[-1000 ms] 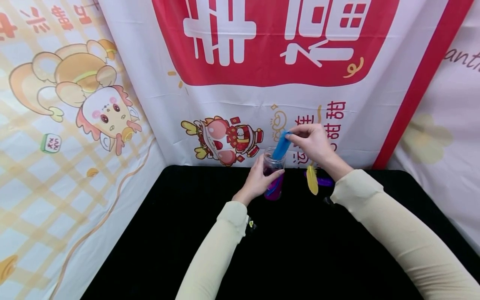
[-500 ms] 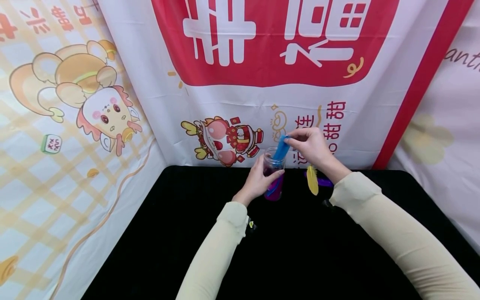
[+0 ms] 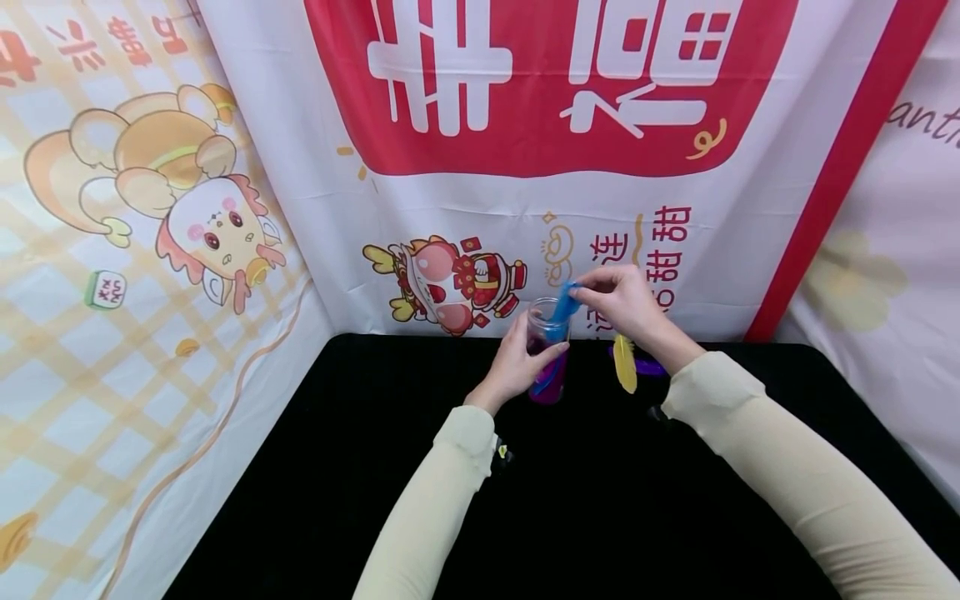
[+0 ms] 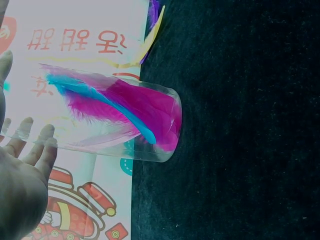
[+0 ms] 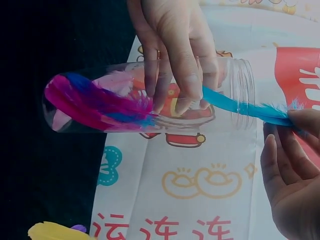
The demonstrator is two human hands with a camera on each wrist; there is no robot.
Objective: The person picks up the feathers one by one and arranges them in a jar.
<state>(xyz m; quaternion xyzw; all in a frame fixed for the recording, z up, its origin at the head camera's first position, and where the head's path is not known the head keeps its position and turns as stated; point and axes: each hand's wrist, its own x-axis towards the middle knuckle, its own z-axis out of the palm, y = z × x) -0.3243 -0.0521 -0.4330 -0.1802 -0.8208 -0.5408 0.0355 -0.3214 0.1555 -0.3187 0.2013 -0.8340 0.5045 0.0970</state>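
Observation:
A clear jar (image 3: 545,387) stands upright near the table's back edge, several magenta, pink and blue feathers (image 5: 95,102) inside. My left hand (image 3: 512,367) grips it around the side, its fingers wrapped about the wall in the right wrist view. Between thumb and fingertips my right hand (image 3: 626,304) pinches a light blue feather (image 5: 250,109) by one end. The feather's other end reaches through the open mouth into the jar. In the left wrist view, the jar's lower part (image 4: 170,122) with feathers shows beyond my left fingers; the mouth is out of frame.
To the right of the jar a yellow feather (image 3: 624,364) and a purple feather (image 3: 649,367) lie on the black table (image 3: 585,500). A printed white and red cloth (image 3: 330,275) hangs right behind the table's back edge.
My right hand has moved down toward the jar, and the light blue feather sits lower in its mouth. My left hand keeps its hold on the jar in place.

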